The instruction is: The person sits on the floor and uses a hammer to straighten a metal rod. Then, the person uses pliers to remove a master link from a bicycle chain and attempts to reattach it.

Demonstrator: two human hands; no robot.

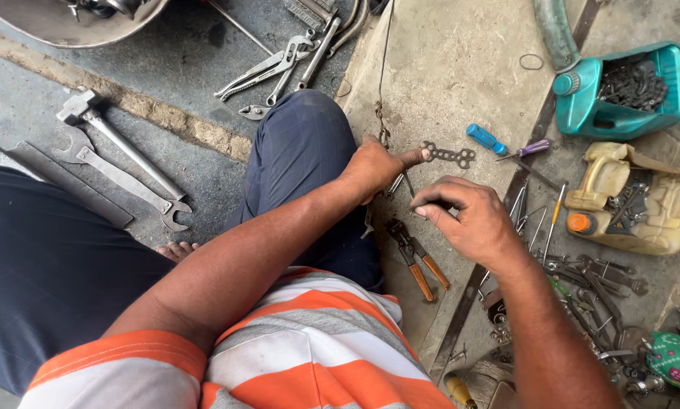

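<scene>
Here, left hand: the left hand (374,168) is resting over the knee with the thumb stretched right, its tip touching the end of a short flat chain link strip (449,155) lying on the concrete floor (461,68); the fingers are curled under and I cannot tell whether they are gripping anything.
Right hand: the right hand (469,216) is hovering just near of the strip, fingers bunched and pinched together at the tips; something very small may be sitting between them, but it is too small to make out.
Chain strip: it is lying flat, just beyond both hands, with a thin hanging chain (383,121) running away toward the far side.
Nearby tools: orange-handled pliers (418,261) are lying just near of the hands; a blue-handled screwdriver (485,139) is lying to the right of the strip; a cut teal jug (620,91) holding dark chain pieces is sitting far right, and a cut yellow jug (635,201) of small parts is sitting nearer.
Far left: spanners (124,178) and a hammer (116,140) are lying on the floor.
Risk: judging from the thumb-only contact, the strip could be sliding away under pressure; anything pinched could be dropping and getting lost among the scattered parts.
</scene>
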